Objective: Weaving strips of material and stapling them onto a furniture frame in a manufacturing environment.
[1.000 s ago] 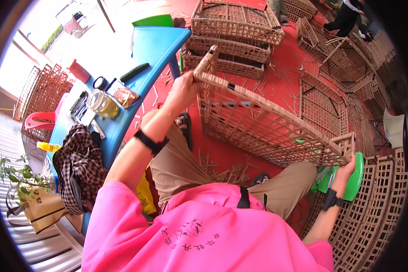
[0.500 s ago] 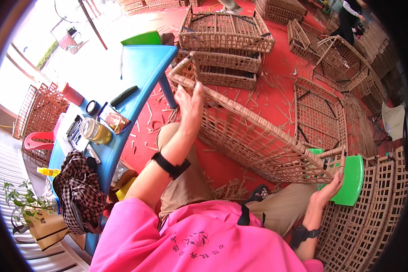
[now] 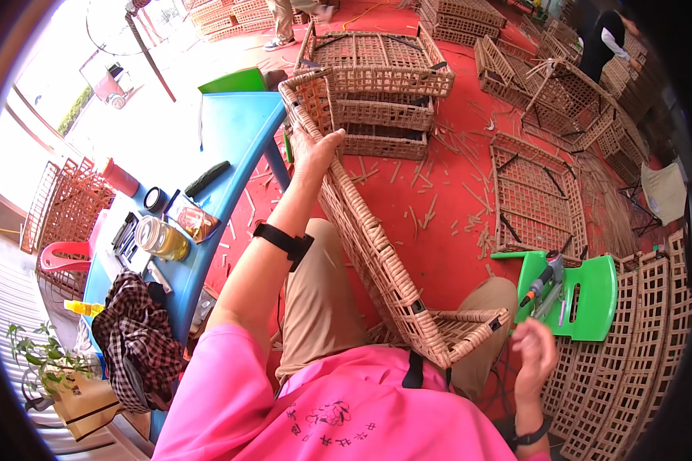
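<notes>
My left hand [image 3: 315,160] is closed round the upper rim of a shallow rectangular basket [image 3: 359,223] woven from brown rattan-like strips. The basket is tipped on its side, its near corner low against my pink shirt between my knees. My right hand [image 3: 533,355] is off the basket, its fingers loosely bent and apart with nothing in them. It is just in front of a green plastic stool [image 3: 596,303]. On that stool lies a grey power tool [image 3: 547,278] with an orange part, beside some slim tools.
To the left, a blue table [image 3: 242,115] bears a glass jar [image 3: 161,240], black tape [image 3: 155,200] and a checked cloth [image 3: 140,330]. Stacked baskets [image 3: 384,77] stand ahead; another basket [image 3: 537,196] lies right. Strip scraps litter the red floor [image 3: 454,177]. A co-worker [image 3: 601,48] is far right.
My right hand has let go of the basket's right end and moved down, near the stool. The basket has swung to point toward me, exposing the stool and tools. A person's legs appear at the back.
</notes>
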The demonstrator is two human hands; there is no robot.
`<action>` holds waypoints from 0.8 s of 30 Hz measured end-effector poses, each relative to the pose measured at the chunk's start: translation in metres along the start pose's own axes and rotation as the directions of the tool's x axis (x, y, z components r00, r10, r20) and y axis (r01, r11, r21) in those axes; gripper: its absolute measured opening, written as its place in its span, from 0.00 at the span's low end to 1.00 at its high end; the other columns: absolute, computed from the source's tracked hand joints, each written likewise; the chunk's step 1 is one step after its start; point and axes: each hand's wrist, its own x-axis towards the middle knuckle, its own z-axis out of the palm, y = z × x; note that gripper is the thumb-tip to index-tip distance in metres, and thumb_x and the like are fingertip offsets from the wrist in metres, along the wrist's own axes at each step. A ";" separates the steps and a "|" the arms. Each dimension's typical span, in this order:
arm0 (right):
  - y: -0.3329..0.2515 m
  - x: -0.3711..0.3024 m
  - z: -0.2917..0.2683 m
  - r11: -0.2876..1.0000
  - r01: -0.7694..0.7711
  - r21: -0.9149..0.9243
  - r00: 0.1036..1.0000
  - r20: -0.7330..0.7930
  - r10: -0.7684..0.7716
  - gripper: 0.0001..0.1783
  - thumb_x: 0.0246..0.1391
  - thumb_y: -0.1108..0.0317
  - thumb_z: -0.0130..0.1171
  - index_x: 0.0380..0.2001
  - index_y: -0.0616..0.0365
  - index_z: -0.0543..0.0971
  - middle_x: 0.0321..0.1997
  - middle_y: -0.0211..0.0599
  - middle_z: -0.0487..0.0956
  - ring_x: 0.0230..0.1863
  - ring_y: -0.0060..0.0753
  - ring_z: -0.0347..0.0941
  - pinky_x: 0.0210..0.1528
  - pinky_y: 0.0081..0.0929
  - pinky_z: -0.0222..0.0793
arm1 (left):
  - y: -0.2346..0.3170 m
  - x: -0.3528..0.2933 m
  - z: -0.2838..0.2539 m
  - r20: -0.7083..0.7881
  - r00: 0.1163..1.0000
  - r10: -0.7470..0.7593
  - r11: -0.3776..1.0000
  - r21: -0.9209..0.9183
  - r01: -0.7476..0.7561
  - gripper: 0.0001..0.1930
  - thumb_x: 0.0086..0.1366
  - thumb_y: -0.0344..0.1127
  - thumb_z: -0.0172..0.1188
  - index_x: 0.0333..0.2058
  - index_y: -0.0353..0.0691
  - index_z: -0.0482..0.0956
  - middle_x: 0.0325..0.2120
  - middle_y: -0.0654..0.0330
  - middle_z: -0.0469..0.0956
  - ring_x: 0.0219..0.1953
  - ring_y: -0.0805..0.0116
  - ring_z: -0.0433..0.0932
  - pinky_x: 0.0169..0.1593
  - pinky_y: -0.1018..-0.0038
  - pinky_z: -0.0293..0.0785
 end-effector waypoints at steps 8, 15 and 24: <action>0.007 0.054 0.068 0.963 0.109 0.247 0.936 0.300 -0.183 0.34 0.71 0.44 0.38 0.35 0.66 0.80 0.34 0.42 0.82 0.39 0.33 0.78 0.48 0.30 0.70 | 0.040 -0.088 -0.063 0.368 0.922 -0.120 0.944 -0.247 0.221 0.30 0.55 0.37 0.74 0.53 0.33 0.72 0.43 0.57 0.81 0.43 0.69 0.80 0.47 0.70 0.78; 0.012 0.056 0.067 0.883 0.016 0.468 0.957 0.247 -0.149 0.32 0.71 0.49 0.38 0.35 0.67 0.81 0.36 0.40 0.81 0.39 0.31 0.78 0.48 0.29 0.71 | 0.090 -0.150 -0.073 0.448 0.892 -0.064 0.944 -0.263 0.200 0.13 0.59 0.32 0.67 0.41 0.32 0.80 0.33 0.60 0.82 0.33 0.71 0.80 0.40 0.73 0.76; 0.006 0.021 0.076 0.839 0.048 0.542 0.914 0.315 -0.256 0.41 0.67 0.35 0.40 0.56 0.67 0.75 0.43 0.41 0.81 0.47 0.29 0.75 0.56 0.29 0.65 | 0.119 -0.135 -0.049 0.641 0.766 0.054 0.775 -0.510 0.372 0.07 0.56 0.25 0.64 0.35 0.33 0.79 0.26 0.60 0.79 0.24 0.68 0.76 0.31 0.70 0.75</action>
